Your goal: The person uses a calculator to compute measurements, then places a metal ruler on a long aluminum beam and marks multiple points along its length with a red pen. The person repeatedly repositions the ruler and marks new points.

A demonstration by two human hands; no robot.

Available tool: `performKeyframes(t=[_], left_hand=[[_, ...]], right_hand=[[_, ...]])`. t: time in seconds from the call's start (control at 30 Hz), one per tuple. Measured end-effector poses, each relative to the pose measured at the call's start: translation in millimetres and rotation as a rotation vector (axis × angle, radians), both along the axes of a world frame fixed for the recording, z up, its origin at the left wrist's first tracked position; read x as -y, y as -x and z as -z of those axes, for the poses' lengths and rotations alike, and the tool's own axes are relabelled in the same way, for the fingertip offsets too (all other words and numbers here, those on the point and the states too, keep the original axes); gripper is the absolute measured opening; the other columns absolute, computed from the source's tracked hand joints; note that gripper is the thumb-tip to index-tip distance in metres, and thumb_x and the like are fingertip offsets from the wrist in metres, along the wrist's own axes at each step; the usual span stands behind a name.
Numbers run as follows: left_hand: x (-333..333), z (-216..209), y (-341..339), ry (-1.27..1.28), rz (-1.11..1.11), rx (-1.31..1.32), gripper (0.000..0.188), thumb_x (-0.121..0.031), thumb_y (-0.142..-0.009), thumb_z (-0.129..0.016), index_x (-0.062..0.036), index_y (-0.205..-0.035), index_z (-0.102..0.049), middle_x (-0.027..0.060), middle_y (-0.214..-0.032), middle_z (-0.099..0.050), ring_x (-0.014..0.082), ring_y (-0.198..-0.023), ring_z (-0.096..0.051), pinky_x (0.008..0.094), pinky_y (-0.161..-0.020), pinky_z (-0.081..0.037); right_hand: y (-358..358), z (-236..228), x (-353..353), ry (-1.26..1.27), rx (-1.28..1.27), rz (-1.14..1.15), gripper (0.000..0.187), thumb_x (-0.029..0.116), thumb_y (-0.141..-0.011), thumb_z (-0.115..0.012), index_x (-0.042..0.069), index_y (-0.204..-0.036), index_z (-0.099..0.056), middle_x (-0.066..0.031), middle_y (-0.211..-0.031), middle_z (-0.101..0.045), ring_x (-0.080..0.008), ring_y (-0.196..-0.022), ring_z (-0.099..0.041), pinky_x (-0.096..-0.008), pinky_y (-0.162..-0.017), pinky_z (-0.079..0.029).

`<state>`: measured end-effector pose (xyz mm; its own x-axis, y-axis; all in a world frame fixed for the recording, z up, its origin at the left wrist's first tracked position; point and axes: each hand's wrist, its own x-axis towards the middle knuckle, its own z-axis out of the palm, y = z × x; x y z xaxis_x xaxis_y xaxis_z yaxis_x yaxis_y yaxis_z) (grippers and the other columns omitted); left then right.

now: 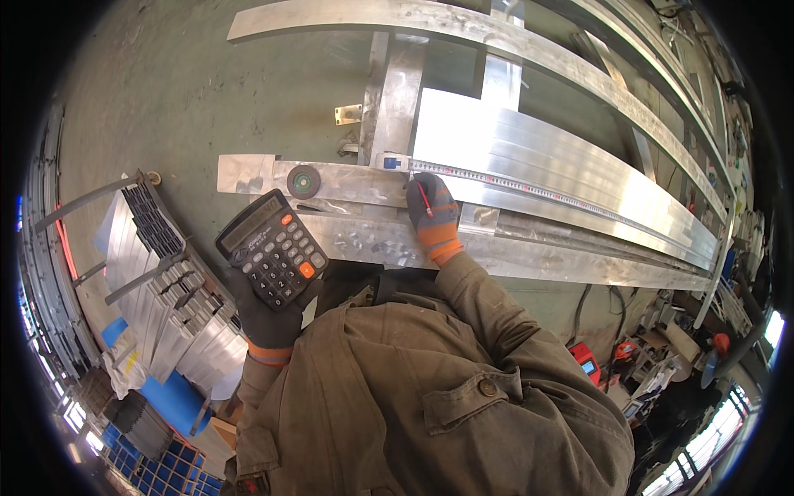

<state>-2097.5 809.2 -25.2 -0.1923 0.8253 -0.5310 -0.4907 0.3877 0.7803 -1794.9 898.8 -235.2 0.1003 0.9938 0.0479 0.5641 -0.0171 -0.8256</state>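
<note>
Work jacket [347,388]: olive-brown, heavy woven cloth, creased across the body; long seams run down the front panels. One flap pocket [451,413] with stitched edges, closed by a round brown button [487,387]. Right sleeve [496,310] and left sleeve [259,382] are of the same cloth, the right one deeply wrinkled. Small red-and-dark mark [251,484] near the lower left edge, partly cut off. Right hand [432,213]: dark grey glove, orange and grey knit sections, orange cuff [447,251]. Left hand [269,321]: dark glove, orange wristband [269,355]; finger detail partly hidden.
</note>
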Motion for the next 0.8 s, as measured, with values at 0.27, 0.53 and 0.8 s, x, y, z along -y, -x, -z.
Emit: performKeyframes(t=[0.27, 0.53, 0.8], left_hand=[[5, 11, 7, -0.013, 0.048, 0.023, 0.088, -0.08, -0.116, -0.046, -0.0187, -0.179, -0.039, 0.0153, -0.173, -0.057, 0.0415, -0.154, -0.065, 0.0704, -0.109, -0.067], [8, 12, 5, -0.039, 0.045, 0.043, 0.086, -0.079, -0.117, -0.047, -0.0192, -0.179, -0.038, 0.0156, -0.173, -0.057, 0.0416, -0.153, -0.065, 0.0698, -0.108, -0.068], [2, 8, 2, 0.072, -0.021, 0.114, 0.086, -0.077, -0.118, -0.047, -0.0161, -0.178, -0.038, 0.0164, -0.173, -0.056, 0.0411, -0.152, -0.066, 0.0678, -0.107, -0.07]], right_hand=[[-5, -1, 3, -0.094, 0.026, 0.066, 0.015, 0.019, -0.108, -0.077, 0.008, -0.118, -0.077, -0.0203, -0.107, -0.08, -0.0473, -0.098, -0.074, -0.0553, -0.088, -0.06], [-14, 0, 7, -0.129, 0.073, 0.037, 0.015, 0.017, -0.109, -0.077, 0.006, -0.12, -0.076, -0.02, -0.108, -0.08, -0.0453, -0.099, -0.076, -0.0534, -0.089, -0.061], [-18, 8, 5, -0.143, 0.051, 0.06, 0.015, 0.015, -0.109, -0.079, 0.005, -0.12, -0.075, -0.0203, -0.11, -0.08, -0.0443, -0.099, -0.077, -0.0515, -0.09, -0.061]])
